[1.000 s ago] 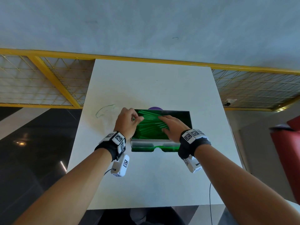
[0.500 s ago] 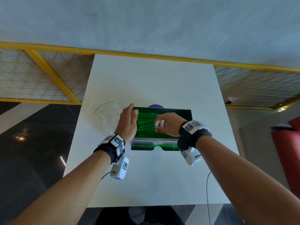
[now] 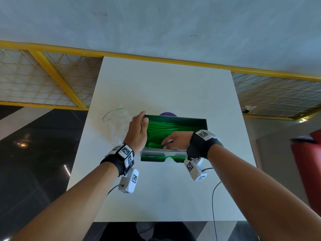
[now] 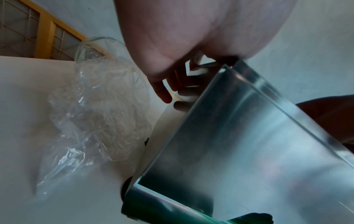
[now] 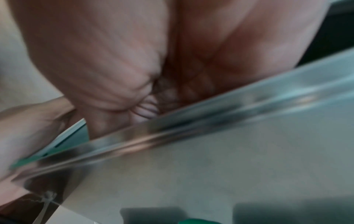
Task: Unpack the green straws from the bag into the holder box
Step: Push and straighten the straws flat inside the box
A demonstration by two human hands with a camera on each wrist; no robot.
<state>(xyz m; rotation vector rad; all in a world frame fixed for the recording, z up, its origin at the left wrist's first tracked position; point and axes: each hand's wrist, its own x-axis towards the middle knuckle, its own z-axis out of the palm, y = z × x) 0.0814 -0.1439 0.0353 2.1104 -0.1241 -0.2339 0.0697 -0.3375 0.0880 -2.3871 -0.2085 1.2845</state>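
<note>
The metal holder box (image 3: 206, 122) stands mid-table with the green straws (image 3: 172, 126) lying across its inside. My left hand (image 3: 139, 129) lies flat against the box's left outer wall with its fingers straight. My right hand (image 3: 173, 140) reaches down inside, close to the near wall, and its curled fingers pinch the straws there. The clear bag (image 3: 115, 125) lies crumpled and empty left of the box. The left wrist view shows the bag (image 4: 99, 109), the left hand's fingers (image 4: 164, 97) and the box wall (image 4: 239, 136). The blurred right wrist view shows curled fingers (image 5: 145, 109) behind the box wall (image 5: 210, 166).
The white table (image 3: 165, 197) has bare surface in front of and behind the box. A purple disc (image 3: 168, 114) peeks out behind the box. A yellow mesh railing (image 3: 52, 72) runs past the far edge. Something red (image 3: 311, 162) stands right of the table.
My left hand has left the straws and now lies flat on the box's left wall. My right hand has moved from the top of the straws down toward the near wall.
</note>
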